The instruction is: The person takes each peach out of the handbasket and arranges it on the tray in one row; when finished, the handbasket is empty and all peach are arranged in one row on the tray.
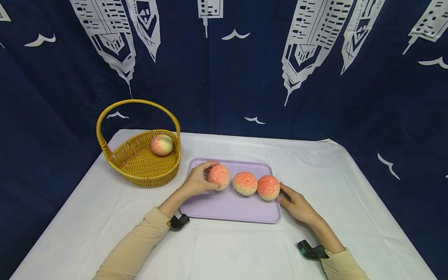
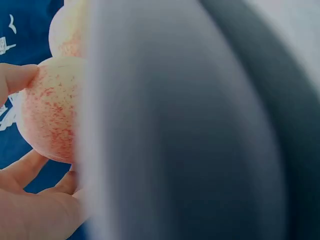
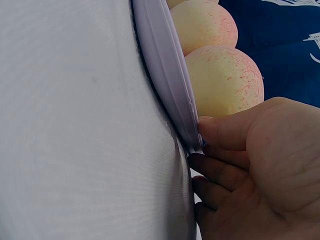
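Observation:
My left hand (image 1: 198, 179) holds a pink-speckled peach (image 1: 219, 177) over the left part of a lilac tray (image 1: 231, 212). In the left wrist view, thumb and fingers spread around that peach (image 2: 52, 110); a blurred grey shape hides much of it. Two more peaches lie on the tray, the middle one (image 1: 245, 183) and the right one (image 1: 268, 188), close side by side. My right hand (image 1: 299, 205) pinches the tray's right edge, near the right peach. In the right wrist view its thumb lies at the tray's rim (image 3: 170, 65), its other fingers curled on the outer side.
A yellow wicker basket (image 1: 140, 179) with a tall arched handle stands left of the tray, with one peach (image 1: 162, 144) inside. White cloth (image 1: 227, 249) covers the table. Behind it hangs a dark blue curtain (image 1: 238, 85) printed with white buildings and birds.

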A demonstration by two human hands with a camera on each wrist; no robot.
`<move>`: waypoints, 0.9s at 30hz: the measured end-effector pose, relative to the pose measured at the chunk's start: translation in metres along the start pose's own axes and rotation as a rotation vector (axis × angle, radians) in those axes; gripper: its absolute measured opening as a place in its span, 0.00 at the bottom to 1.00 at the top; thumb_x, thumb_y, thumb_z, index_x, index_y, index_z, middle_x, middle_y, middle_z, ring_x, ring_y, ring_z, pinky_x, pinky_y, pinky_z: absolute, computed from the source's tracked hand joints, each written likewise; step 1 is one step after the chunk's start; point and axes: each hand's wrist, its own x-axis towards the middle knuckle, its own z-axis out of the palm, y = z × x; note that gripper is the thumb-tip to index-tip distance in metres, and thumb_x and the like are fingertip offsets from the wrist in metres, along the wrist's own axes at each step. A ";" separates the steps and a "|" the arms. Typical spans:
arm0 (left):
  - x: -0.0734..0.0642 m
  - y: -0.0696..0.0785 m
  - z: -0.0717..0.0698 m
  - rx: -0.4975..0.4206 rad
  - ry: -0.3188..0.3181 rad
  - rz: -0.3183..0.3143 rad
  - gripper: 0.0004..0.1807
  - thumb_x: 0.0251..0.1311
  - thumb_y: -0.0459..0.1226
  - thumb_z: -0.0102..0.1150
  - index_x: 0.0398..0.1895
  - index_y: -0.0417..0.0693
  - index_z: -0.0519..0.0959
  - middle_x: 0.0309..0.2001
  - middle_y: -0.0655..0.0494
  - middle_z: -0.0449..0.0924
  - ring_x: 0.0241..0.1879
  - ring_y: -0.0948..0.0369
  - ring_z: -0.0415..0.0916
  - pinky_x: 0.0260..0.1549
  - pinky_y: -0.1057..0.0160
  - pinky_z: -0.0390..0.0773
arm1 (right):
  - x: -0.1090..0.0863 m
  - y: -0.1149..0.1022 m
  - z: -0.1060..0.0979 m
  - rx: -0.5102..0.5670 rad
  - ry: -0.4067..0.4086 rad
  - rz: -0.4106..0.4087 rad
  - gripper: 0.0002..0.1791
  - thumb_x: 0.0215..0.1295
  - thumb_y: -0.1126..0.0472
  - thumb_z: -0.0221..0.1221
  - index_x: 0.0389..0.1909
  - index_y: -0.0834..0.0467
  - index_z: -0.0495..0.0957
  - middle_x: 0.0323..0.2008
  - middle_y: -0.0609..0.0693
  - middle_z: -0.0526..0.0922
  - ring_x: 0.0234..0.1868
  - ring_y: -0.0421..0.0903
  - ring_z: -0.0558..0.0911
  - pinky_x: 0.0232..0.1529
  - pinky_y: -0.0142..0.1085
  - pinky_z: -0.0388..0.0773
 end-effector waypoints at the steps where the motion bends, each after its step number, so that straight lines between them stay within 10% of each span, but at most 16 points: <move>1: 0.000 0.000 0.001 -0.001 0.000 -0.005 0.42 0.40 0.32 0.76 0.64 0.46 0.73 0.54 0.49 0.77 0.50 0.53 0.74 0.46 0.60 0.79 | 0.000 0.000 0.000 0.004 0.004 -0.004 0.34 0.70 0.57 0.55 0.69 0.73 0.58 0.68 0.72 0.63 0.69 0.71 0.60 0.68 0.62 0.57; 27: -0.001 -0.004 0.011 0.006 -0.021 -0.022 0.40 0.40 0.33 0.77 0.63 0.44 0.73 0.55 0.47 0.76 0.52 0.52 0.76 0.46 0.62 0.81 | 0.001 0.000 -0.001 0.000 -0.029 0.037 0.34 0.72 0.58 0.53 0.71 0.72 0.56 0.70 0.70 0.61 0.71 0.70 0.57 0.69 0.63 0.53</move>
